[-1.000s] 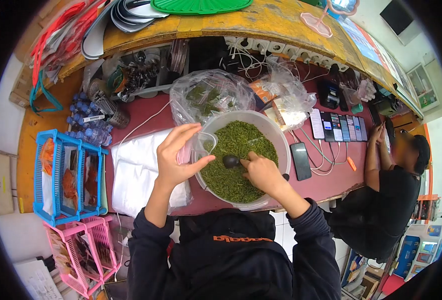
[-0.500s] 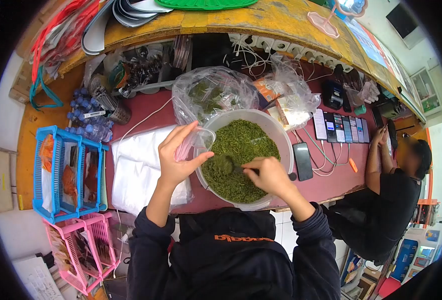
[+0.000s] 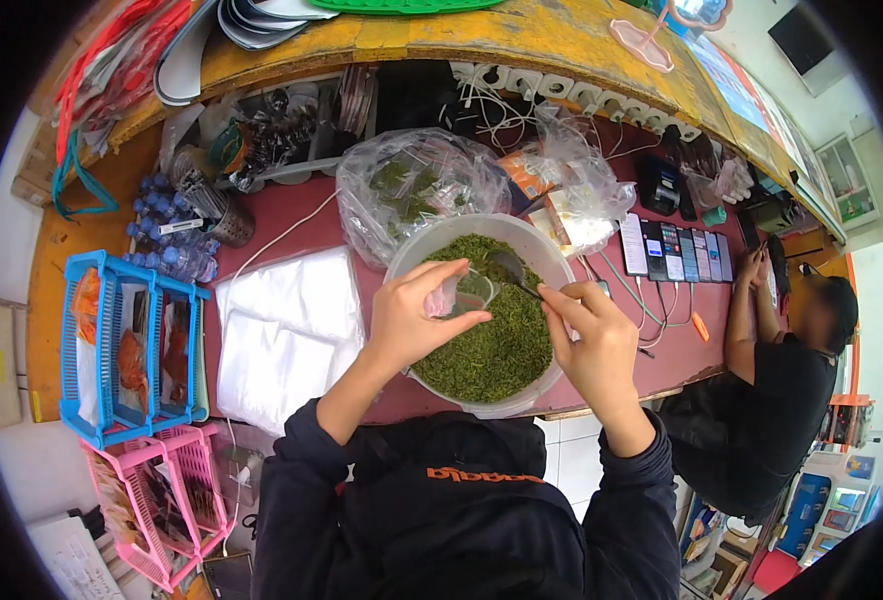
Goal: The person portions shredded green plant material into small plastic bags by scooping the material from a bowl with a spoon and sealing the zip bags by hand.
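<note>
A round translucent tub (image 3: 568,262) of chopped green leaves (image 3: 492,345) stands at the table's front edge. Over its left part, my left hand (image 3: 417,312) holds a small clear plastic bag (image 3: 474,290) with its mouth spread between thumb and fingers. My right hand (image 3: 594,340) pinches the handle of a dark spoon (image 3: 509,264) above the leaves, its bowl just right of the bag's mouth. Whether the spoon carries leaves is too unclear to tell. Behind the tub lies a large clear bag (image 3: 362,190) with green bits inside.
White plastic bags (image 3: 287,335) lie left of the tub, near blue baskets (image 3: 112,350) and a pink basket (image 3: 162,500). Several phones (image 3: 674,252) with cables lie to the right. A seated person (image 3: 797,400) is at the far right. A wooden shelf (image 3: 392,38) runs above the table's back.
My left hand has moved right with the small bag, over the tub. My right hand has moved right, and the spoon has risen out of the leaves. The phone nearest the tub is now mostly hidden.
</note>
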The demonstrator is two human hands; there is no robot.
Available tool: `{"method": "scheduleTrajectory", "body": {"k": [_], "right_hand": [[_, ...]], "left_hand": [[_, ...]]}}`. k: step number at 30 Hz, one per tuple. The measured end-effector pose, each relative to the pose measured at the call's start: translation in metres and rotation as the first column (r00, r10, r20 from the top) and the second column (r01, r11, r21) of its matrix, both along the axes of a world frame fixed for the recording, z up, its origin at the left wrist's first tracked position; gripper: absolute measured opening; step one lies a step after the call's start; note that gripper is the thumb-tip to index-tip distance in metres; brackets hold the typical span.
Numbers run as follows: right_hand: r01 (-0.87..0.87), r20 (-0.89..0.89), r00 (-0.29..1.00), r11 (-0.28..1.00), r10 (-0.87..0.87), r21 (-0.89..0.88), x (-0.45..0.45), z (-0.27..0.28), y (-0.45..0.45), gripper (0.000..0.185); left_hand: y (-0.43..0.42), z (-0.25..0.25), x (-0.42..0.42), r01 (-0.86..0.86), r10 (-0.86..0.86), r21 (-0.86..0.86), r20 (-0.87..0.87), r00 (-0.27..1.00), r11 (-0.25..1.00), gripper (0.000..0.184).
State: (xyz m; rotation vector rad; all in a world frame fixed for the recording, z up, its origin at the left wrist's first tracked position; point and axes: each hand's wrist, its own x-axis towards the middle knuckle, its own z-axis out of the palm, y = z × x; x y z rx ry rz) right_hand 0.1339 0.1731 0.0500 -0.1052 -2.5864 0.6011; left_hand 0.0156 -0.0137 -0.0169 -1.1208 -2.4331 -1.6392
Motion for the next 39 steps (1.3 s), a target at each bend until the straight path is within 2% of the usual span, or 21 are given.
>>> {"method": "scheduleTrajectory", "body": {"k": [2,6,8,10,12,14,16,18,20,21,22,24,25,26,27,28,31,32,34,35,39], "right_hand": [[0.013,-0.111,0.994,0.969,0.015,0.247,-0.001,-0.002,-0.004,0.017],[0.04,-0.108,0.994,0.952,-0.007,0.302,0.002,0.002,-0.005,0.017],[0.153,-0.134,0.983,0.957,-0.123,0.246,0.006,0.013,0.002,0.019],[0.172,-0.093,0.984,0.954,-0.153,0.247,0.009,0.019,0.01,0.021],[-0.027,0.123,0.992,0.998,0.019,0.061,0.005,0.024,0.014,0.019],[-0.227,0.021,0.972,0.953,0.236,-0.203,-0.022,0.002,-0.002,0.016],[-0.29,0.079,0.949,0.942,0.306,-0.167,-0.04,-0.035,-0.008,0.014],[-0.325,0.075,0.937,0.93,0.341,-0.175,-0.038,-0.035,-0.001,0.014],[-0.357,0.074,0.923,0.912,0.378,-0.199,-0.033,-0.033,0.001,0.015],[-0.394,0.062,0.906,0.889,0.418,-0.233,-0.031,-0.03,0.002,0.015],[-0.428,0.048,0.89,0.866,0.454,-0.261,-0.03,-0.025,0.003,0.015],[-0.37,0.007,0.919,0.87,0.394,-0.326,-0.025,-0.023,-0.001,0.011],[-0.236,0.048,0.947,0.792,0.316,-0.562,-0.022,-0.031,-0.001,0.009],[-0.082,0.109,0.963,0.65,0.248,-0.755,-0.02,-0.037,-0.001,0.009],[-0.015,0.207,0.942,0.648,0.265,-0.762,-0.018,-0.04,0.002,0.008],[-0.015,0.205,0.943,0.649,0.261,-0.76,-0.017,-0.043,0.002,0.008],[-0.087,0.037,0.96,0.421,0.277,-0.903,-0.011,-0.048,-0.002,0.007],[-0.089,0.035,0.96,0.421,0.276,-0.903,-0.011,-0.049,-0.003,0.007],[-0.138,0.069,0.953,0.623,0.296,-0.77,-0.013,-0.047,-0.007,0.008],[-0.173,0.056,0.957,0.715,0.285,-0.677,-0.015,-0.044,-0.012,0.008],[-0.19,-0.025,0.975,0.768,0.221,-0.612,-0.016,-0.037,-0.021,0.007]], "left_hand": [[0.006,0.005,0.003,-0.03,0.03,-0.01,-0.007,1.0,1.0,0.062],[0.008,0.0,0.002,-0.065,0.065,0.025,-0.027,0.998,0.998,0.064],[0.007,-0.004,0.002,-0.087,0.088,0.046,-0.017,0.996,0.995,0.064],[0.005,-0.004,0.006,-0.205,0.207,0.029,-0.109,0.972,0.978,0.064],[0.008,-0.005,0.012,-0.248,0.249,0.028,-0.184,0.951,0.968,0.064],[0.012,-0.003,0.021,-0.285,0.285,0.035,-0.257,0.923,0.958,0.063],[0.014,0.006,0.027,-0.246,0.215,-0.066,-0.311,0.926,0.967,0.062],[0.005,0.012,0.018,-0.238,0.22,-0.046,-0.241,0.945,0.97,0.058],[-0.014,0.004,-0.009,0.054,-0.048,0.048,-0.113,0.992,0.997,0.045],[-0.021,0.002,-0.016,0.227,-0.237,0.089,0.128,0.963,0.97,0.025],[-0.024,0.001,-0.019,0.228,-0.238,0.089,0.122,0.964,0.969,0.025],[-0.024,0.001,-0.019,0.274,-0.331,0.201,0.356,0.874,0.94,0.014],[-0.022,0.003,-0.015,0.258,-0.337,0.254,0.349,0.874,0.932,0.012],[-0.02,0.002,-0.011,0.26,-0.339,0.254,0.349,0.874,0.932,0.012],[-0.017,0.001,-0.008,0.198,-0.303,0.287,0.388,0.871,0.937,0.011],[-0.014,0.0,-0.005,0.134,-0.268,0.318,0.425,0.865,0.938,0.01],[-0.013,0.003,0.004,0.13,-0.261,0.293,0.467,0.845,0.947,0.008],[-0.012,0.002,0.008,0.131,-0.261,0.292,0.466,0.846,0.947,0.008],[-0.005,0.002,0.015,0.132,-0.25,0.301,0.399,0.882,0.944,0.009],[-0.002,0.003,0.019,0.163,-0.234,0.259,0.273,0.933,0.952,0.008],[0.003,0.013,0.028,0.053,-0.084,0.235,0.121,0.989,0.971,0.006]]}}
